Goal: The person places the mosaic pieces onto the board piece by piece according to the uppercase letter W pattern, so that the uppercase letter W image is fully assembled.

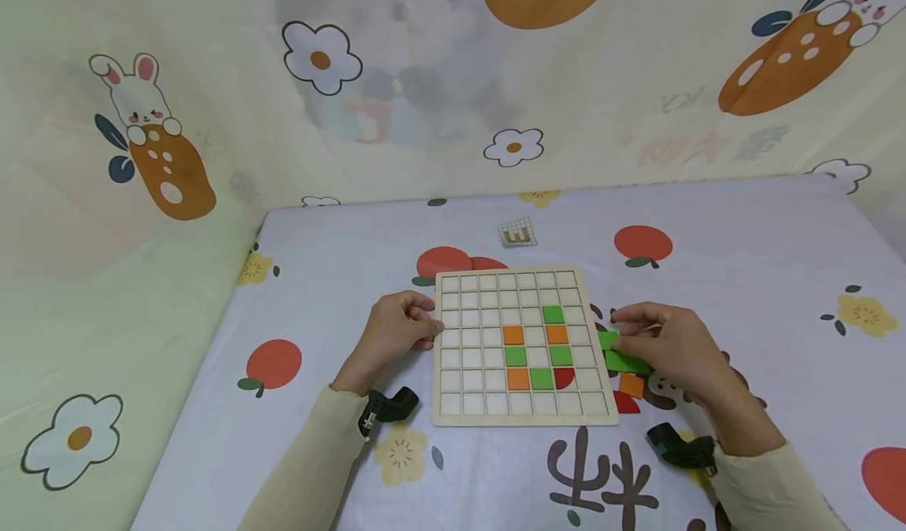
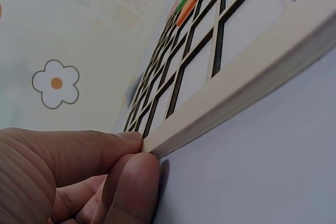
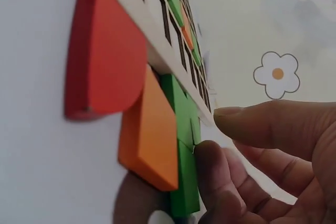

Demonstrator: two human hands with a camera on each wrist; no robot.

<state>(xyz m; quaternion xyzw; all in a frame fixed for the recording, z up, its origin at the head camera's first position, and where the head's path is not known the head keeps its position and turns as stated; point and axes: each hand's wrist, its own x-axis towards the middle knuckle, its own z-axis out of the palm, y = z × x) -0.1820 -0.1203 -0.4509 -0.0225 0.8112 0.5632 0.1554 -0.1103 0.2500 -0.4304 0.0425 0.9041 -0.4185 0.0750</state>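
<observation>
A square wooden grid board (image 1: pixel 470 417) lies on the table, with green, orange and red pieces in several cells on its right half. My left hand (image 1: pixel 403 322) pinches the board's left edge between thumb and fingers; the left wrist view shows the fingertips (image 2: pixel 140 169) at the frame. Beside the right edge, my right hand (image 1: pixel 668 346) hovers over loose green blocks (image 1: pixel 626 363). Its thumb and forefinger stand apart, the thumb tip right at a green block (image 3: pixel 188 182) in the right wrist view. Nearer me lie an orange block (image 1: pixel 631 385) and a red rounded piece (image 1: pixel 626 403).
A small patterned card (image 1: pixel 517 233) lies behind the board. The table carries a cloth printed with fruit, flowers and dark lettering. A printed curtain (image 1: pixel 425 114) hangs behind and at the left. Black wrist cameras (image 1: pixel 392 407) sit at both cuffs.
</observation>
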